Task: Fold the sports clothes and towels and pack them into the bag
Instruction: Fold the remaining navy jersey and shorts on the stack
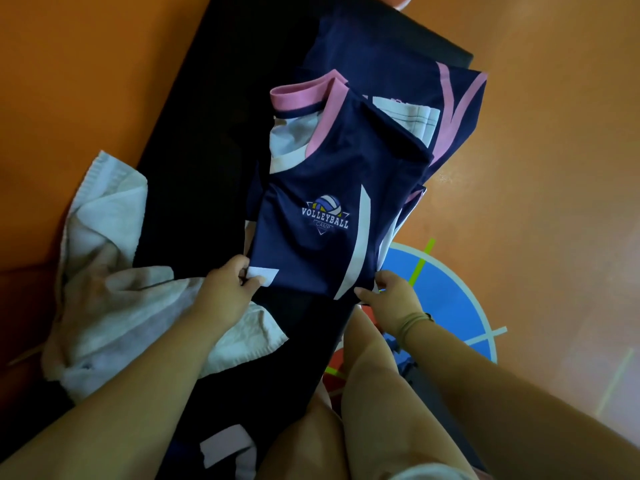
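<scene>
We hold a navy jersey with a pink collar and a volleyball camp crest, spread on a long dark mat that runs across an orange floor. Our left hand pinches the jersey's lower left corner, fingers closed on the hem by a white patch; our right hand, a hair tie on its wrist, grips the lower right corner where a white stripe ends. The sides of the jersey already look turned in, so we judge the fold to be partway done, with the bottom edge ready to be brought up toward the collar.

Under and beyond the jersey lies a second navy garment with pink stripes, apparently shorts, flat but not clearly folded. To the left a white towel sits crumpled, half on the mat and half off it, touching our left wrist; it has yet to be folded. No bag can be made out with certainty, so packing seems not to have begun.

Our bare knees crowd the near edge of the mat, and a blue circle painted on the floor shows beside our right hand. The towel's bulk lies closest to the working space.
</scene>
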Action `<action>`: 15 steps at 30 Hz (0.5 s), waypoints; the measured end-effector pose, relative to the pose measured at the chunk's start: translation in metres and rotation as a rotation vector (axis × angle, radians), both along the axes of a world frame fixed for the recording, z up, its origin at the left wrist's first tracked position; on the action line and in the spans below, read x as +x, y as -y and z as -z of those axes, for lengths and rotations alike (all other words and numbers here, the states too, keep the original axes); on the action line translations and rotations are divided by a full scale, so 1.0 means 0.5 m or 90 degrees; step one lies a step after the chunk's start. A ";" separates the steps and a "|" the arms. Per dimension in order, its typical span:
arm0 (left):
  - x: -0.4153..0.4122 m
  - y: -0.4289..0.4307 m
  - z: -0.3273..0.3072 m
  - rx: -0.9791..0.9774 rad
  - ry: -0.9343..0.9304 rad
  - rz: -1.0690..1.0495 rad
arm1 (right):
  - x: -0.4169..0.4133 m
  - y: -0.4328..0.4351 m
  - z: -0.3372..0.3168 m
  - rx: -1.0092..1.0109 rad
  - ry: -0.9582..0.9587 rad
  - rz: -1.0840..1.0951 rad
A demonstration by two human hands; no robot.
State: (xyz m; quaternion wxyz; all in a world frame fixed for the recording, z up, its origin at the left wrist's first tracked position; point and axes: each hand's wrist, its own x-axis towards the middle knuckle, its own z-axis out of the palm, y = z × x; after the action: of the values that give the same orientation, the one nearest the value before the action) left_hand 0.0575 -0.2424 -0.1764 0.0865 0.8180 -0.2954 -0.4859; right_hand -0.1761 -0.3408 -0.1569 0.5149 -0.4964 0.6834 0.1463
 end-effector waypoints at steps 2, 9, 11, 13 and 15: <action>0.002 -0.015 0.004 0.004 -0.004 -0.009 | 0.003 -0.007 -0.004 0.020 0.033 0.028; -0.001 -0.036 0.008 0.014 0.015 -0.047 | 0.013 -0.031 -0.008 0.051 0.056 0.010; 0.000 -0.039 0.004 0.017 0.018 -0.054 | 0.009 -0.034 -0.006 0.025 0.055 0.028; 0.000 -0.043 -0.005 0.009 0.024 -0.062 | 0.000 -0.038 -0.008 -0.006 0.053 0.049; -0.006 -0.046 -0.023 -0.038 0.019 -0.085 | -0.008 -0.045 -0.018 -0.056 0.053 0.062</action>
State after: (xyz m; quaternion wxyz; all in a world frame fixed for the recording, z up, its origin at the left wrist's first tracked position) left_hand 0.0545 -0.2191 -0.1650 0.1384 0.8400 -0.2558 -0.4580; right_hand -0.1803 -0.3184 -0.1480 0.5272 -0.4901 0.6906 0.0699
